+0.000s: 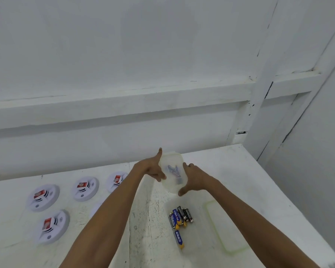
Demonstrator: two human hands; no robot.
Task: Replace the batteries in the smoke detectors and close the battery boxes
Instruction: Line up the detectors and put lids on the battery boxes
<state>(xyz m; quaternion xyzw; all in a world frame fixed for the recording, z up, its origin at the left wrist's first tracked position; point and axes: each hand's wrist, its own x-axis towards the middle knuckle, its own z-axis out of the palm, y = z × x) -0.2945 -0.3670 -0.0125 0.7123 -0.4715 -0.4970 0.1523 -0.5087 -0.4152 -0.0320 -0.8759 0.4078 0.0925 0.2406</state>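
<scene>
We see the translucent container (172, 172) lifted off the table at the middle of the frame, clasped between both hands. The left hand (152, 169) presses its side with the forefinger stretched up along the far edge. The right hand (194, 180) cups the other side, fingers curled round it and thumb under the lower end. The container's long axis slants from upper left to lower right, and dark batteries show through its wall. We judge its lower end points at the loose batteries (180, 217) heaped directly below, nearer the right hand. The lid (230, 229) lies just right of them. The smoke detectors (43, 197) sit well apart at the left of the scuffed white table (240, 180), beyond the left arm. Bare white wall (124, 55) closes the back and right.
</scene>
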